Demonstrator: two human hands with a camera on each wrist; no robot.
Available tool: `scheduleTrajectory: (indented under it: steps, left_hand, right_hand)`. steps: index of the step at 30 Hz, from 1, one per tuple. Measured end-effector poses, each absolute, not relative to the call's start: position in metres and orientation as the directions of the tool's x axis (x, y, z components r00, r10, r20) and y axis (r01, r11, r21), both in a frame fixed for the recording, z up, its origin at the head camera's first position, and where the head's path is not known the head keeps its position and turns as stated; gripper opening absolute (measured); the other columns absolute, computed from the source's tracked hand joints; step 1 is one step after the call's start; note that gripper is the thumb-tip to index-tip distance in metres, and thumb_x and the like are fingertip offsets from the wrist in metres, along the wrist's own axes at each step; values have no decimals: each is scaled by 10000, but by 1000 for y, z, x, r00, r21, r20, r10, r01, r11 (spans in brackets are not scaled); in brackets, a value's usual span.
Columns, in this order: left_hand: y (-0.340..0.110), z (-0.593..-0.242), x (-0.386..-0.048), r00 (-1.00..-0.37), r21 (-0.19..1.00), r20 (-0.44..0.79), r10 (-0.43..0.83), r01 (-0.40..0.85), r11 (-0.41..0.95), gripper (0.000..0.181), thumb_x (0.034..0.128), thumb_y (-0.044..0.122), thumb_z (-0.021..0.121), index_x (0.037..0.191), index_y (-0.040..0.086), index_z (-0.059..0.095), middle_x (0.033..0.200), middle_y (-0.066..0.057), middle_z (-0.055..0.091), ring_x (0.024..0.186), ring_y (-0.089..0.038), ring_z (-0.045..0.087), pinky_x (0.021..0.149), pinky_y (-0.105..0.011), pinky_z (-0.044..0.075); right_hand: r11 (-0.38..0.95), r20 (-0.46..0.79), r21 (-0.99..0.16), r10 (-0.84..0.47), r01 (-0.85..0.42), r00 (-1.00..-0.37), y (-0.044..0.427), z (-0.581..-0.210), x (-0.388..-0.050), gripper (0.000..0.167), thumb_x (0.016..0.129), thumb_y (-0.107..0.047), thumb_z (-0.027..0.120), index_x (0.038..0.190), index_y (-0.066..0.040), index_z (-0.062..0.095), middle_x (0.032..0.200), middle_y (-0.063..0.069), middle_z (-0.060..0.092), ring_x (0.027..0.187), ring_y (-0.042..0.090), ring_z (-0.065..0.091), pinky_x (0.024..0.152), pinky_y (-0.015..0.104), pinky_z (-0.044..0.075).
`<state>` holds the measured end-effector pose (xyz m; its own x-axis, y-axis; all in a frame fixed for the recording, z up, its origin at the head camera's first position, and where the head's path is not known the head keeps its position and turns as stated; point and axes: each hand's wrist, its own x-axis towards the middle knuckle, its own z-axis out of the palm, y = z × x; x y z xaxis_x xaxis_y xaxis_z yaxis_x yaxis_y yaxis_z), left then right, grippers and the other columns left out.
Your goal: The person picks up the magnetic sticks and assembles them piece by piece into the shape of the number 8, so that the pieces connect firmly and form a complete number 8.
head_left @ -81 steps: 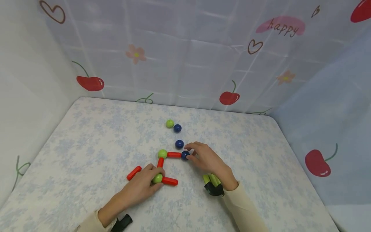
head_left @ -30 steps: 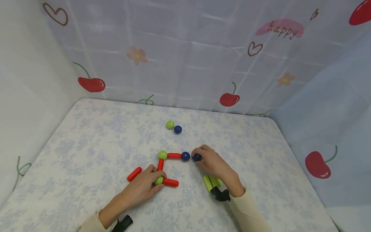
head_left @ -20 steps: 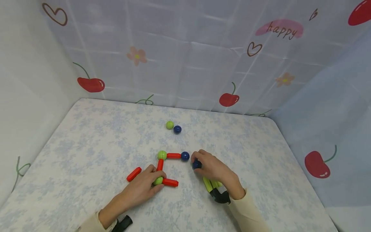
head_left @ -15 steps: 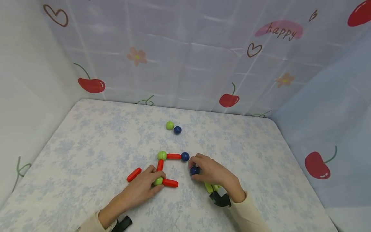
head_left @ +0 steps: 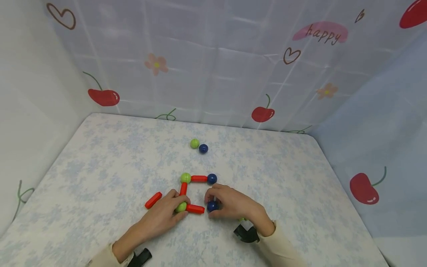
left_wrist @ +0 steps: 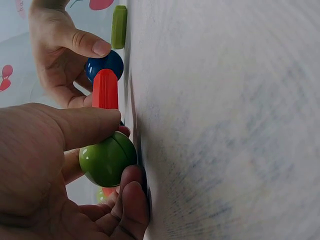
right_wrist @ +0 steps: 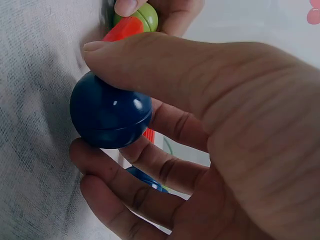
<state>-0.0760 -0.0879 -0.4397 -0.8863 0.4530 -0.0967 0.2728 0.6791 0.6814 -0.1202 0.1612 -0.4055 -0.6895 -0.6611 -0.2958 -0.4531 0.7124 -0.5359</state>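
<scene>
My left hand point(head_left: 163, 213) curls its fingers and thumb round a green ball point(left_wrist: 107, 159), the near corner of a three-sided frame. From that ball a red rod point(head_left: 195, 209) runs right and another red rod point(head_left: 183, 188) runs away to a far green ball point(head_left: 185, 178). A further red rod point(head_left: 199, 178) links the far ball to a blue ball point(head_left: 212, 178). My right hand point(head_left: 230, 203) pinches a second blue ball point(right_wrist: 111, 110) between thumb and fingers, close by the near rod's free end. Whether ball and rod touch, I cannot tell.
A loose red rod point(head_left: 153, 200) lies left of my left hand. Farther back on the patterned tabletop point(head_left: 110, 155) sit a green ball point(head_left: 195, 143) and a blue ball point(head_left: 203, 148). Green rods are mostly hidden under my right wrist; one green rod point(left_wrist: 119, 27) shows in the left wrist view.
My right hand took up a loose blue ball from behind the frame and brought it nearer and leftward to the near red rod's end. My left hand stayed on its green ball.
</scene>
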Motion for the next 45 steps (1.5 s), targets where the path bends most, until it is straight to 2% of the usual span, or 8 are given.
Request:
scheduleTrajectory:
  steps: [29,38,41,45]
  left_hand:
    - [-88,-441,-74,-901,682,-73,427,267,681,224,889,197,767,1099,203,689,971,15,514,774,-119,452,629,-230,386]
    - [-88,-436,-74,-901,676,-104,421,246,695,269,878,205,776,1134,206,693,961,12,506,775,-119,452,625,-239,387]
    - [-88,-434,-74,-899,678,-118,421,237,696,269,880,199,773,1138,202,694,959,5,505,773,-121,454,625,-245,389]
    - [-88,-434,-74,-898,682,-119,423,235,692,265,879,187,773,1133,193,698,964,-3,506,762,-123,452,619,-243,390]
  right_hand:
    - [685,-294,-553,-693,-475,-658,157,-408,-118,295,853,-268,815,1096,-211,658,1048,-118,603,885,44,555,807,211,486]
    - [691,-318,-583,-679,-428,-662,162,-403,-119,300,868,-283,798,1124,-204,661,1069,-115,620,914,70,596,836,231,504]
    - [678,-287,-599,-678,-426,-676,166,-400,-122,298,897,-280,770,1148,-167,657,1099,-64,643,922,106,621,848,274,527]
    - [663,-182,-589,-665,-462,-724,170,-400,-126,298,933,-257,730,1179,-113,646,1138,20,648,918,132,635,849,336,548]
